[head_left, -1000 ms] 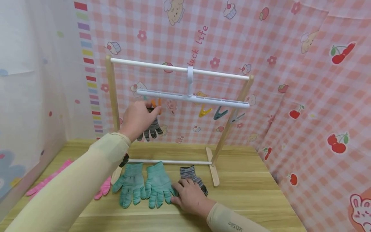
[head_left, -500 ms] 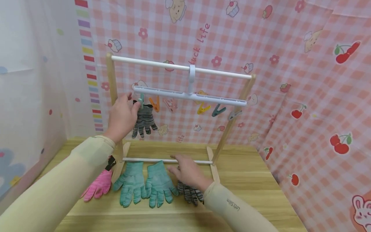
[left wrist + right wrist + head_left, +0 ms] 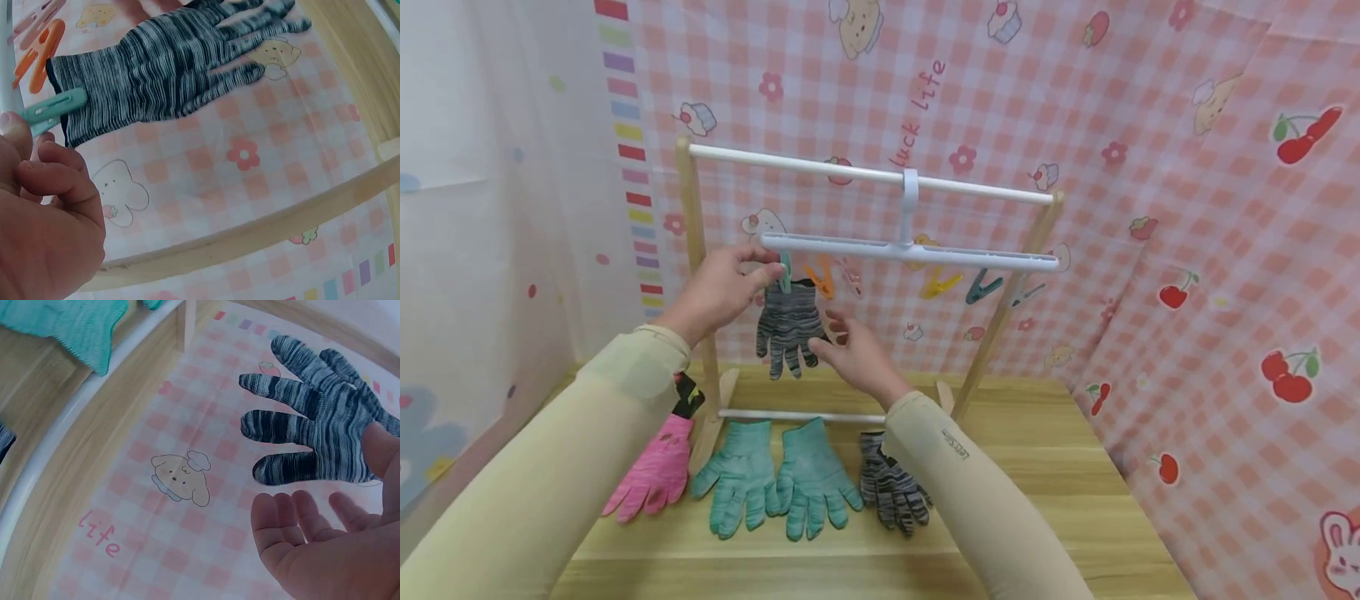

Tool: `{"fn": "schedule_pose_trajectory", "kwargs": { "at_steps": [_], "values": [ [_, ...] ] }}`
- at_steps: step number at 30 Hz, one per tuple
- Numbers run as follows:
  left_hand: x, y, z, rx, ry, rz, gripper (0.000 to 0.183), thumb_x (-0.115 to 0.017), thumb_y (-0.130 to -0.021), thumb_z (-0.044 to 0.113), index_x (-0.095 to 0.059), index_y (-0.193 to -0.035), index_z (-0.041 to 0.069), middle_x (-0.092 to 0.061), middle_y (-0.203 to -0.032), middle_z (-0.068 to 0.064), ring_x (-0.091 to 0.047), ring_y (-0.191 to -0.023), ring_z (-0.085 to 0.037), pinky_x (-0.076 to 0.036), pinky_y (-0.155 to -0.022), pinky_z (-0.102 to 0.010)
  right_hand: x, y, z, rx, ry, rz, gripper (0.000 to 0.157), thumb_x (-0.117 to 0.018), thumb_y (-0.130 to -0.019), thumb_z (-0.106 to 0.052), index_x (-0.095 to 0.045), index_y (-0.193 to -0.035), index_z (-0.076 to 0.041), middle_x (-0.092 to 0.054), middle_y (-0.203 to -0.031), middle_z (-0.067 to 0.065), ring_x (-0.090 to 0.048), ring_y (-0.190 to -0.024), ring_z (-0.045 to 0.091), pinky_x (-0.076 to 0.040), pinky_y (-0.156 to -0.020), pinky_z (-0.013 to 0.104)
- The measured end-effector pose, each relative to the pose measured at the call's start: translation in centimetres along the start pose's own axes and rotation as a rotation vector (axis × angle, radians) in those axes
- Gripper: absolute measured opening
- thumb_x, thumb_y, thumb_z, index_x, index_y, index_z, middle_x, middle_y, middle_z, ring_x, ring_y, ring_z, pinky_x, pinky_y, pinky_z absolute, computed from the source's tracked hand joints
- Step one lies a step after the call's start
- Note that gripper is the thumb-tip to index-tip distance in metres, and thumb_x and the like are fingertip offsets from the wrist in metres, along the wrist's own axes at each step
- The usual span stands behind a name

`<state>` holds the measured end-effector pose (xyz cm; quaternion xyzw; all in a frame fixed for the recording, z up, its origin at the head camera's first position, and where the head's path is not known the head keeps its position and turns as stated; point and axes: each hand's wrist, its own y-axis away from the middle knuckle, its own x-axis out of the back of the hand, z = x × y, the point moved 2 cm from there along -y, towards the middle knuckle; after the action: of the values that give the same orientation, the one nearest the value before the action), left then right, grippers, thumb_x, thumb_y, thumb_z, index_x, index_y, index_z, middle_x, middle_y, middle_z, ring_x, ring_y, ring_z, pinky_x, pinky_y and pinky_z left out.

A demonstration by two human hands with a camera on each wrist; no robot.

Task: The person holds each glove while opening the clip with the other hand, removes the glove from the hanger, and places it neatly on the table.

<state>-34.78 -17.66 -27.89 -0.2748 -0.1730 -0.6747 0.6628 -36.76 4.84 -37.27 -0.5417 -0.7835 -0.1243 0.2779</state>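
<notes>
A grey-and-black striped knit glove [image 3: 790,321] hangs fingers-down, its cuff caught in a green clothespin [image 3: 59,106] at the left end of the white hanger [image 3: 842,247]. My left hand [image 3: 721,287] pinches the clothespin's upper end between thumb and fingers, as the left wrist view shows. My right hand [image 3: 861,354] is raised beside the hanging glove, its fingers loosely bent and its thumb near the glove's fingers. In the right wrist view a space lies between the thumb and the fingertips [image 3: 265,506], with the glove [image 3: 337,419] just beyond.
A wooden rack [image 3: 694,217] with a white top rail carries the hanger. Orange [image 3: 822,279], pink, yellow [image 3: 942,283], teal and grey clothespins hang along it. On the table lie a pink glove [image 3: 655,471], two green gloves [image 3: 741,475] and another striped glove [image 3: 891,487].
My right hand has risen from the striped glove on the table to beside the hanging one. The left hand, clothespin and hanger have shifted a little right.
</notes>
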Motion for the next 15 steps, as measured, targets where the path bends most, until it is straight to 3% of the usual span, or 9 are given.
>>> {"fn": "schedule_pose_trajectory", "kwargs": {
  "at_steps": [2,4,7,10,12,15],
  "values": [
    [-0.3,0.0,0.0,0.008,0.037,-0.033,0.051,-0.055,-0.11,0.049,-0.057,-0.15,0.017,-0.061,-0.146,-0.018,-0.067,-0.115,-0.035,-0.055,-0.098,-0.053,-0.2,-0.4,0.0,-0.006,-0.022,0.005,0.065,-0.064,-0.108,-0.044,-0.042,-0.165,-0.021,-0.053,-0.161,0.011,-0.055,-0.144,0.035,-0.052,-0.112,0.053],
    [-0.6,0.0,0.3,-0.001,0.083,-0.057,0.053,-0.057,-0.11,0.047,-0.055,-0.153,0.017,-0.055,-0.155,-0.016,-0.065,-0.121,-0.035,-0.054,-0.104,-0.053,-0.2,-0.6,0.1,-0.012,-0.04,0.018,0.056,-0.064,-0.108,-0.042,-0.052,-0.158,-0.019,-0.061,-0.153,0.01,-0.061,-0.137,0.03,-0.054,-0.109,0.05],
    [-0.9,-0.1,0.6,-0.013,0.127,-0.087,0.058,-0.059,-0.109,0.047,-0.051,-0.158,0.017,-0.048,-0.164,-0.013,-0.061,-0.131,-0.036,-0.052,-0.11,-0.054,-0.2,-0.4,0.4,-0.017,-0.046,0.031,0.036,-0.062,-0.11,-0.039,-0.071,-0.133,-0.014,-0.073,-0.125,0.007,-0.067,-0.107,0.019,-0.056,-0.097,0.042],
    [-1.1,-0.2,0.8,-0.015,0.151,-0.096,0.06,-0.061,-0.108,0.046,-0.051,-0.158,0.015,-0.043,-0.169,-0.012,-0.058,-0.139,-0.037,-0.05,-0.115,-0.055,-0.2,-0.1,0.7,0.003,-0.037,0.024,0.027,-0.061,-0.11,-0.037,-0.075,-0.113,-0.014,-0.07,-0.101,0.009,-0.057,-0.082,0.018,-0.051,-0.082,0.038],
    [-1.2,-0.2,0.8,-0.011,0.165,-0.097,0.059,-0.063,-0.107,0.045,-0.053,-0.155,0.013,-0.044,-0.168,-0.014,-0.055,-0.142,-0.038,-0.049,-0.116,-0.057,-0.2,0.1,0.8,0.015,-0.029,0.013,0.029,-0.059,-0.111,-0.038,-0.074,-0.113,-0.012,-0.069,-0.099,0.014,-0.053,-0.078,0.024,-0.048,-0.078,0.039],
    [-1.5,-0.2,0.9,-0.013,0.19,-0.107,0.056,-0.065,-0.107,0.043,-0.056,-0.15,0.009,-0.049,-0.163,-0.017,-0.05,-0.147,-0.038,-0.045,-0.12,-0.059,-0.2,0.4,0.7,0.018,-0.028,0.009,0.04,-0.059,-0.111,-0.04,-0.07,-0.134,-0.01,-0.073,-0.123,0.015,-0.066,-0.099,0.024,-0.055,-0.087,0.041]
  ]
}}
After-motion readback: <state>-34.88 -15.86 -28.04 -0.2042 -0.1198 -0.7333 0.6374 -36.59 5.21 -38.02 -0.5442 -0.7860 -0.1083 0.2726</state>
